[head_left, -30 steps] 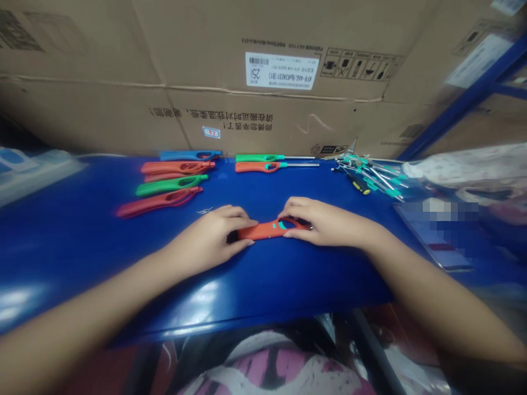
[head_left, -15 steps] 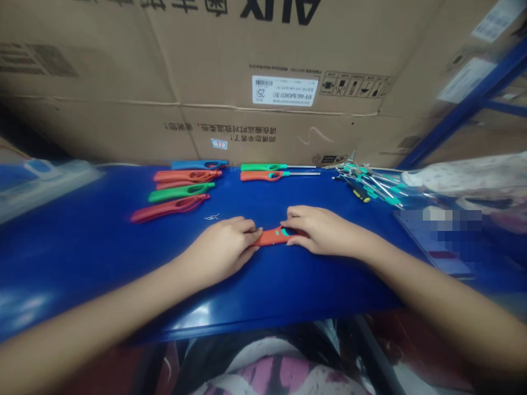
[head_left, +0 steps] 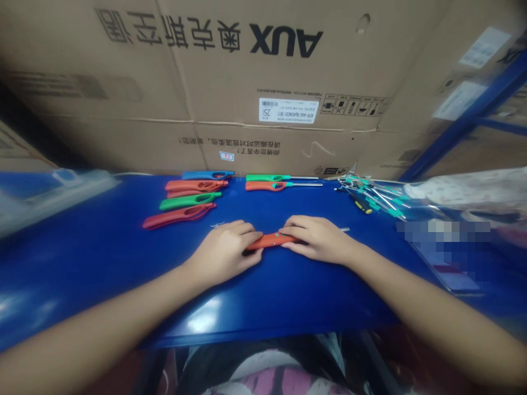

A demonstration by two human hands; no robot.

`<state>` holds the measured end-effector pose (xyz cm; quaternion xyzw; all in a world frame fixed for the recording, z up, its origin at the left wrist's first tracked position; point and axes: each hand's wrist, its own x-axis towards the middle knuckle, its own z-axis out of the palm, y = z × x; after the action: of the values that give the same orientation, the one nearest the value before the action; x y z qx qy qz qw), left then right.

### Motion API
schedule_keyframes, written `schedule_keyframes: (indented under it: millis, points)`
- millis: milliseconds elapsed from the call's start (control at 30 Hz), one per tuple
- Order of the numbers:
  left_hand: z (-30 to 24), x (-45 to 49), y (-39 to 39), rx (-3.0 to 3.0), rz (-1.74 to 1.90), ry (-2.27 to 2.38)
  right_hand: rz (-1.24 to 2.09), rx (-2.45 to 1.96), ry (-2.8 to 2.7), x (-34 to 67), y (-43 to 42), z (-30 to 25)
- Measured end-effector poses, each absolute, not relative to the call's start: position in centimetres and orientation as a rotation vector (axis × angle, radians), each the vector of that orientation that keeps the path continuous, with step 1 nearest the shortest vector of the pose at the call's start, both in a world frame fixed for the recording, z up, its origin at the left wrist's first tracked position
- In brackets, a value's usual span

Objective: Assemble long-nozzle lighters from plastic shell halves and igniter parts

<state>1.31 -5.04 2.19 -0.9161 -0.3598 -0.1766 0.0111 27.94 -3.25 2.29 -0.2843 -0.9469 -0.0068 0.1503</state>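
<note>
Between my two hands lies an orange gas lighter with a long metal tube, just above the blue table. My left hand is closed around the handle's left end. On the right, my right hand grips the lighter nearer its tube, and the tip sticks out past my knuckles. My fingers cover much of the lighter's trigger opening. A few thin white bits lie just behind my left hand.
Coloured lighter handles lie in a column at the back left. Two lighters with tubes, one green and one orange, lie at the back middle. A pile of metal tubes with teal parts and a screwdriver are right. A cardboard box stands behind.
My view has tilted up a little. My right hand has shifted its hold along the orange lighter, covering more of the trigger opening, and the tube's tip now shows beyond it.
</note>
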Motion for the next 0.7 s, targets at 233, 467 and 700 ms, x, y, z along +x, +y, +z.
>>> schedule_keyframes:
  millis: [233,467,700]
  points:
    - [2.4,1.1,-5.0,-2.955,-0.636,-1.089,-0.058,-0.819,-2.650,27.3,-4.2,2.6]
    - [2.5,1.2,-4.9,-3.025,-0.677,-1.079,0.006,-0.855,-2.541,27.1,-4.2,2.3]
    - [3.1,1.1,-4.6,-2.981,-0.788,-1.149,0.107,-0.942,-2.550,28.7,-3.7,3.8]
